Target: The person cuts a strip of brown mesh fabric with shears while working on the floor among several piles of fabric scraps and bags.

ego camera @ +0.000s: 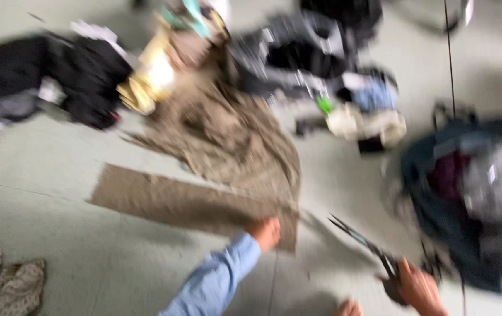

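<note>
The whole scene is smeared by motion, so edges and small details are hard to read. The heaps of clothing along the far side, a black pile (57,70) at the left and a dark bundle (473,199) at the right, run off the frame and cannot be told apart garment by garment. On the pale floor (40,199) lies a brown cloth (216,158), one long flat strip of it stretching leftward. The left hand (265,233), in a light blue sleeve (219,278), presses on the near edge of that strip. The right hand (418,288), partly cut off at the bottom, is clamped on a pair of scissors (362,241), blades parted, pointing toward the cloth, just beside its corner.
</note>
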